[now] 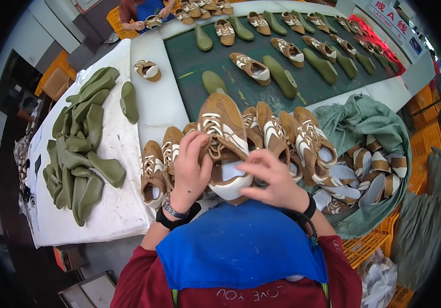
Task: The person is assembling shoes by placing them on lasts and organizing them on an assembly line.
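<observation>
My left hand (191, 165) curls, gripping the brown-and-white laced sneaker (234, 136). My right hand (274, 177) arches at its heel, fingers spread.

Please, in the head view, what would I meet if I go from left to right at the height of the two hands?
Pile of green shoe lasts → leftmost shoe of the near row → left hand → brown-and-white shoe between the hands → right hand → green cloth sack with shoes.
</observation>
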The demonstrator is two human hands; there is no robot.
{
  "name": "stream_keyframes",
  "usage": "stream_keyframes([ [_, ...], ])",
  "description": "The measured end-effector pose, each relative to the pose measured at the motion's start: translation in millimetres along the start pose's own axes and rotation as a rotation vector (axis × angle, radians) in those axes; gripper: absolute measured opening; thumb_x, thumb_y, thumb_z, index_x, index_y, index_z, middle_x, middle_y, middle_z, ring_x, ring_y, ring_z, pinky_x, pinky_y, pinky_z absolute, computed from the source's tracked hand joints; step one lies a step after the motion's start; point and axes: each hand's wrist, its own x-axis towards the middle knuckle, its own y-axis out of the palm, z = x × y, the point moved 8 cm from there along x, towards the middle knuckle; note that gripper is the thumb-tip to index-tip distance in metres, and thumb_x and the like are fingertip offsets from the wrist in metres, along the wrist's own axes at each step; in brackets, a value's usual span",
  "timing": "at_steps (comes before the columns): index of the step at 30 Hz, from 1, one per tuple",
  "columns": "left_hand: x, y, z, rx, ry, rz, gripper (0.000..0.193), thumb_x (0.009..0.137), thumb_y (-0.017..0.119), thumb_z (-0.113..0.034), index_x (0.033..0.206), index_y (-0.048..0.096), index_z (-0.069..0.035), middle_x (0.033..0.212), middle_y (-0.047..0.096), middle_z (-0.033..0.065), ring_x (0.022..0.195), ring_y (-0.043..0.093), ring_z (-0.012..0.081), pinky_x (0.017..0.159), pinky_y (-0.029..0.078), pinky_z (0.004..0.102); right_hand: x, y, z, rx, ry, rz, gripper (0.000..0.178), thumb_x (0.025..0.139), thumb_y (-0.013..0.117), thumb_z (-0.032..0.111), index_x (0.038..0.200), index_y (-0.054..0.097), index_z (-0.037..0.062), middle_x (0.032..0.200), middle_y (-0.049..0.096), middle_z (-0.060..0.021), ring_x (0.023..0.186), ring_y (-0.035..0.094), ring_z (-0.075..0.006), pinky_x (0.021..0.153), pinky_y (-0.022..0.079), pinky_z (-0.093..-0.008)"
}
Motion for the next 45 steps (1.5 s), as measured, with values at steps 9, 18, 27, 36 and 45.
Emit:
stream_keyframes([
  [9, -6, -78, 52, 0.122, -0.204, -0.186, 0.037, 0.077, 0.051, 0.008, 0.113, 0.049, 0.001, 0.112, 0.052, 0.0111, 0.086, 0.056, 0.0154, 0.070, 0.047, 0.0248, 8, 6, -4, 0.065, -0.007, 0.017, 0.034, 0.075, 0.068, 0.014, 0.107, 0.059, 0.0056, 0.113, 0.054, -0.0094, 0.085, 0.061, -0.0220, 0.073, 0.050, -0.0298],
  [18, -74, -191, 153, 0.133, -0.378, -0.325, 0.042, 0.076, 0.053, 0.006, 0.116, 0.044, -0.002, 0.102, 0.058, 0.0066, 0.075, 0.054, 0.0115, 0.066, 0.046, 0.0245, -24, -37, -60, 0.002, 0.324, -0.237, 0.012, 0.081, 0.057, -0.001, 0.092, 0.061, -0.0031, 0.084, 0.062, -0.0103, 0.071, 0.059, -0.0157, 0.063, 0.047, -0.0246],
  [27, -140, -110, 205, 0.383, -0.557, 0.065, 0.043, 0.076, 0.052, 0.002, 0.118, 0.050, -0.007, 0.108, 0.053, 0.0179, 0.098, 0.055, 0.0328, 0.084, 0.045, 0.0377, 2, -21, -47, -0.047, 0.226, -0.140, 0.012, 0.080, 0.057, 0.000, 0.091, 0.061, -0.0030, 0.077, 0.061, -0.0121, 0.063, 0.058, -0.0206, 0.058, 0.045, -0.0273],
  [36, -174, -131, 280, -0.103, -1.052, 0.104, 0.063, 0.087, 0.057, -0.031, 0.137, 0.030, -0.004, 0.128, 0.045, 0.0190, 0.117, 0.044, 0.0226, 0.098, 0.034, 0.0312, -13, -37, -62, -0.029, 0.302, -0.219, 0.011, 0.080, 0.058, 0.001, 0.090, 0.062, -0.0024, 0.077, 0.062, -0.0125, 0.063, 0.059, -0.0205, 0.058, 0.045, -0.0273],
  [45, -185, -65, 269, -0.860, -1.128, 0.098, 0.046, 0.095, 0.036, -0.042, 0.114, 0.050, -0.003, 0.107, 0.059, 0.0089, 0.095, 0.059, 0.0205, 0.084, 0.050, 0.0349, -196, -186, -187, 0.097, 0.648, -0.979, 0.024, 0.088, 0.053, 0.011, 0.110, 0.055, 0.0015, 0.081, 0.060, -0.0034, 0.069, 0.056, -0.0082, 0.062, 0.046, -0.0211],
])
